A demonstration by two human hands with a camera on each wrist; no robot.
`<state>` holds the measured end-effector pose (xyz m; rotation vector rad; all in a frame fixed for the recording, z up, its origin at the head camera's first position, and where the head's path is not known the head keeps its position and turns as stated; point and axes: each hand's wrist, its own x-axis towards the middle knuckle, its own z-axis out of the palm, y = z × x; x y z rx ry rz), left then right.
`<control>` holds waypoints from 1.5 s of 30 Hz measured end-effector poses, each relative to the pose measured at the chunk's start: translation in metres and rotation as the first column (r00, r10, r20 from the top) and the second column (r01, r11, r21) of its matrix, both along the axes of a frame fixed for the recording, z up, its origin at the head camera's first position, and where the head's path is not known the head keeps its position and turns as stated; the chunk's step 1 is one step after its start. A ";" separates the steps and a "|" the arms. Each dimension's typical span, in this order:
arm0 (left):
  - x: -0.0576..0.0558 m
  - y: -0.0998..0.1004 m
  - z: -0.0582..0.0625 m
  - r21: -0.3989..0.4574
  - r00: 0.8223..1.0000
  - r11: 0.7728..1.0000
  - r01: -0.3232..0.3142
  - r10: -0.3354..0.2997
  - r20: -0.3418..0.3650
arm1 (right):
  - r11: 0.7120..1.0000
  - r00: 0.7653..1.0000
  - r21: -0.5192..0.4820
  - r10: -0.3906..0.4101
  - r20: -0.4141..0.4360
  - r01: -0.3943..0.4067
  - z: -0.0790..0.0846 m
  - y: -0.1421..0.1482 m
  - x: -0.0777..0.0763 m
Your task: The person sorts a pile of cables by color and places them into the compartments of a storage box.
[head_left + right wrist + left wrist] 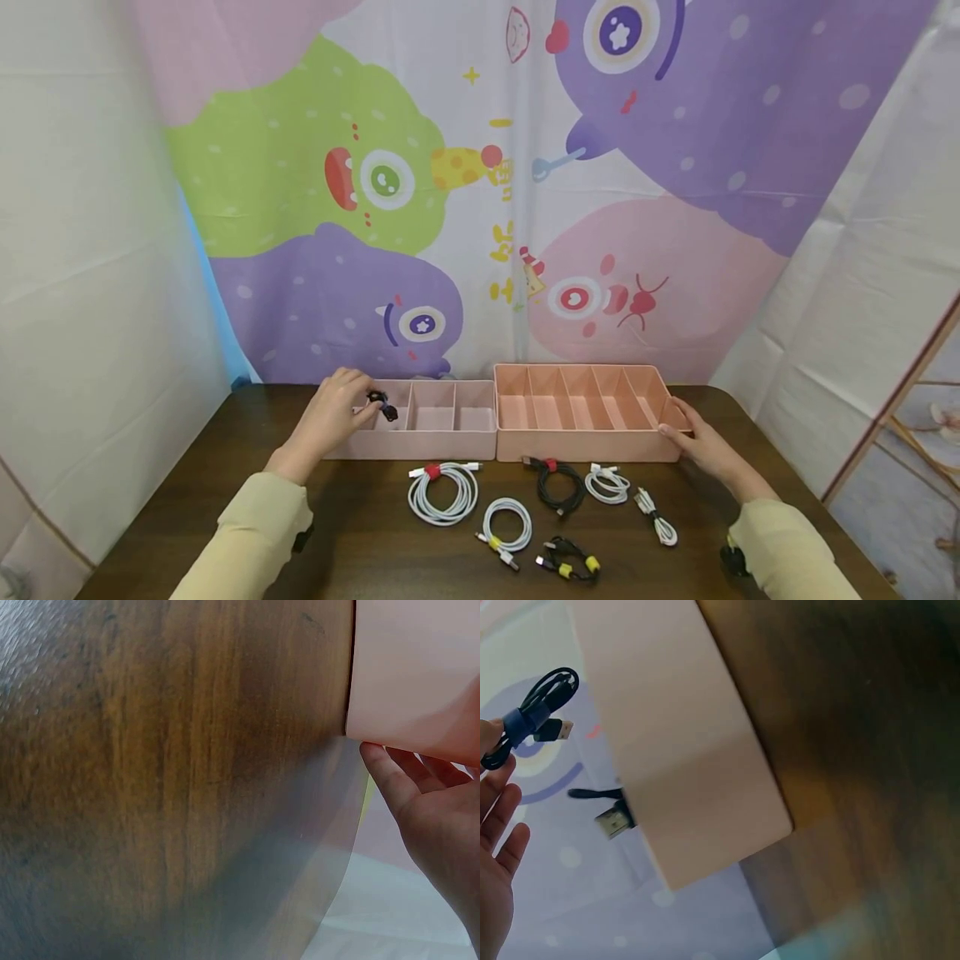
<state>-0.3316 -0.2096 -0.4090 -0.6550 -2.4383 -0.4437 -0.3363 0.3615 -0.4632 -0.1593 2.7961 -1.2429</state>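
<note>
In the head view my left hand [335,410] pinches a coiled black USB cable [384,406] over the left end of the pale pink divided box [420,446]. Close up in the left wrist view, a blue tie [526,724] wraps the coil and a USB plug sticks out of it. Another USB plug [615,820] with a black loop shows past that box's rim. At the far right, my right hand [708,446] rests its fingers and thumb against the end of the peach divided box [588,446]. The right wrist view shows the fingertips [373,754] right at its edge.
Tied cables lie before the boxes: a large white coil [442,521], a smaller white coil [525,533], a black coil [573,506], a black cable with yellow ties [566,569], and white bundles [606,498] at the right. A patterned curtain [480,333] hangs behind the table [360,533].
</note>
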 end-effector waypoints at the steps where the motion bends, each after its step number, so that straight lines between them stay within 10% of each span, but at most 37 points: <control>1: -0.001 0.000 -0.002 0.002 1.000 1.000 -0.003 0.003 0.001 | 1.000 1.000 0.000 0.002 -0.004 -0.002 -0.001 0.000 0.000; 28: -0.011 0.006 -0.046 0.090 0.992 0.993 -0.078 0.068 0.108 | 1.000 1.000 0.005 0.005 -0.029 -0.005 -0.002 0.001 -0.002; 45: -0.010 0.004 -0.045 0.092 0.985 0.991 -0.101 0.087 0.147 | 1.000 1.000 0.004 0.005 -0.022 -0.005 -0.003 0.003 -0.002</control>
